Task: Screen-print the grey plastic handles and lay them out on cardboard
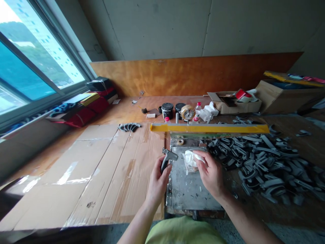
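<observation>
Handle-shaped part (169, 156): matt, plastic-looking. Wad (190, 158): crumpled, cloth-like. Plate (191, 195), 5 o'clock: scuffed metal. Backboard (182, 78), 12 o'clock: glossy wood.

The left hand (160, 174) and right hand (211, 173) are bare from the fingers (204, 156) back along the forearms (139, 220); below the fingers shows a rounded, light-green garment (184, 232).

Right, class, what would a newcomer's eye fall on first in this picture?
Probably the big heap of grey and black parts spread out at the right. Next, the long yellow bar running crosswise near the middle. Below it in the picture, the left hand holds a grey handle-like part, while the right hand grips a crumpled white wad.
</observation>
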